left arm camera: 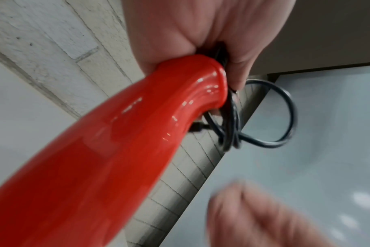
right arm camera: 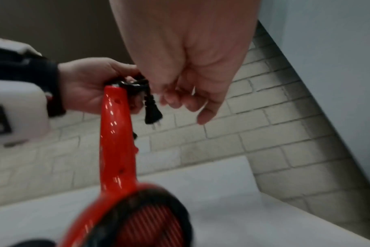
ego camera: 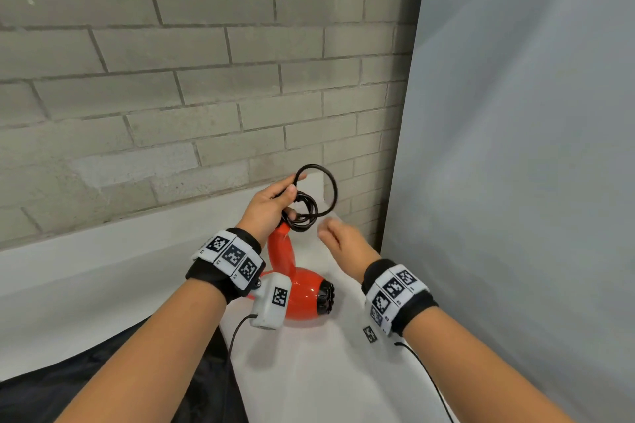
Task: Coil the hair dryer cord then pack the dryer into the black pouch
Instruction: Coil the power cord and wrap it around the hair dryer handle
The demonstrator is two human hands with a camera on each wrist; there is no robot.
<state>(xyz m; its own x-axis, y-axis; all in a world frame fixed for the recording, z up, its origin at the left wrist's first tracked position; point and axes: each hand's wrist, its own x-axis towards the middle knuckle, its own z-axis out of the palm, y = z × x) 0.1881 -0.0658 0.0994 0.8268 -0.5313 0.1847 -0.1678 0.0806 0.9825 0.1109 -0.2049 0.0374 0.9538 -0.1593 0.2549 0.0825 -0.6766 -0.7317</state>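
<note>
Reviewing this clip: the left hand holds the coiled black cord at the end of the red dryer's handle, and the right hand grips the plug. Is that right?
Not quite. The right hand grips nothing; the right wrist view shows the plug hanging free beside its loosely curled fingers. The rest holds: the left hand holds the coiled black cord at the end of the red dryer's handle.

Black wristbands (ego camera: 225, 271) with white coded tags, white camera box (ego camera: 271, 302), thin black cables (ego camera: 426, 378).

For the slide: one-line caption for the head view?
Left hand grips coiled cord at red dryer handle end; right hand hovers beside, empty.
</note>
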